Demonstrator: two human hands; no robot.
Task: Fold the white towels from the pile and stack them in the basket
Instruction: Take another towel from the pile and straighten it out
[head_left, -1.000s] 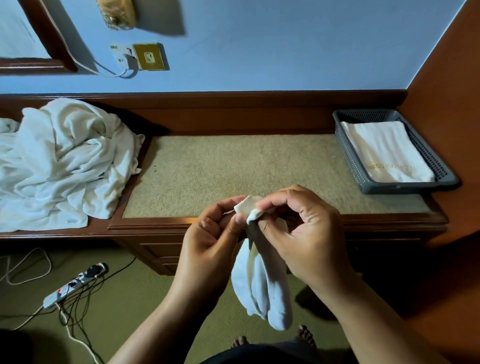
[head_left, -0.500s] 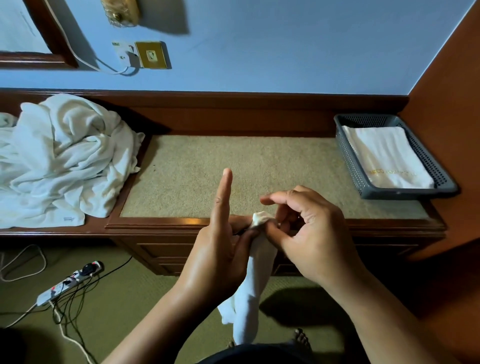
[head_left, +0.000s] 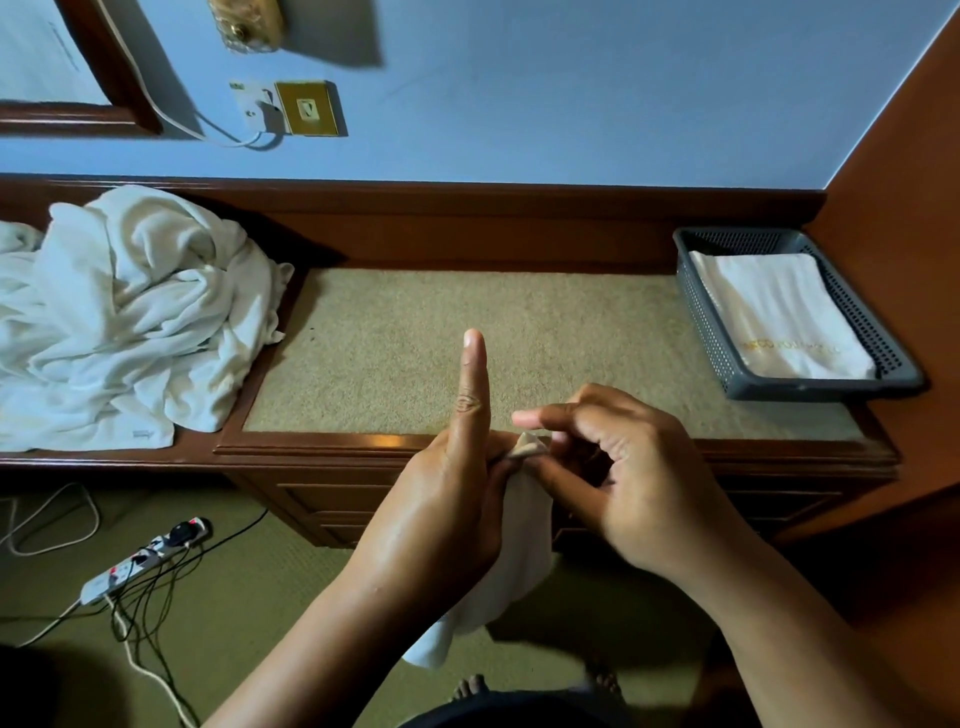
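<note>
White cloth, a small towel (head_left: 519, 545), hangs bunched between the two hands, just in front of the near edge of the bench (head_left: 415, 338). The left hand (head_left: 447, 519) closes on it just below the top, while its index finger stands straight up, free of the cloth. The right hand (head_left: 639, 488), close against the left, pinches the top corner between thumb and forefinger. That hold looks like a search for a corner or hem, so the towel can be opened out flat before folding. Its long axis runs near vertical: the top corner is up at the fingertips, and the loose end points down toward the floor and slightly left, below the left wrist. Well to the left of the hands lies the pile (head_left: 130, 322) of unfolded towels. Well to the right and beyond them sits the basket (head_left: 702, 317), with one folded towel (head_left: 779, 312) lying flat inside, lengthwise along it.
</note>
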